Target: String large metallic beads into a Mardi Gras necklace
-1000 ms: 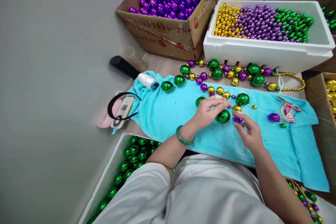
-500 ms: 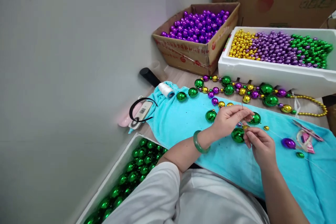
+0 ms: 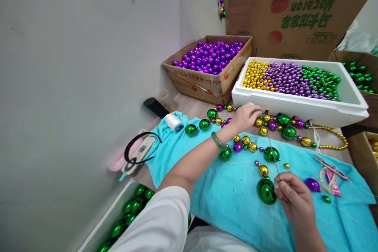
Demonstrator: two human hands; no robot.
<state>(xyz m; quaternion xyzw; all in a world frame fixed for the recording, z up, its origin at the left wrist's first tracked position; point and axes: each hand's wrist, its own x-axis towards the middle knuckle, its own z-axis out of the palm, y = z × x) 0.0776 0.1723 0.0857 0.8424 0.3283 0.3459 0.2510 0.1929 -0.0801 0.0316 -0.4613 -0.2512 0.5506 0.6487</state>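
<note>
My right hand (image 3: 295, 197) pinches a long thin needle (image 3: 274, 153) that points up and away. Just left of its fingertips lies a large green bead (image 3: 266, 191) on the light blue towel (image 3: 230, 201). A gold bead (image 3: 263, 170) and a small purple bead (image 3: 256, 163) trail from it. My left hand (image 3: 245, 117), with a green bangle (image 3: 218, 141) on the wrist, hovers over a finished-looking bead strand (image 3: 288, 132) in front of the white foam box (image 3: 298, 107). Its fingers are bent, thumb apart from them, and I see nothing held.
Gold, purple and green beads fill the foam box. Beside it stands a carton (image 3: 191, 84) of purple beads. Scissors (image 3: 330, 166), a purple bead (image 3: 312, 184) and a pink card (image 3: 333, 183) lie right. Left are a thread spool (image 3: 173, 122), black headband (image 3: 131, 145) and green-bead box (image 3: 100, 216).
My left hand has left the needle and moved up towards the foam box. My right hand keeps hold of the needle near the large green bead. The camera view has tilted up.
</note>
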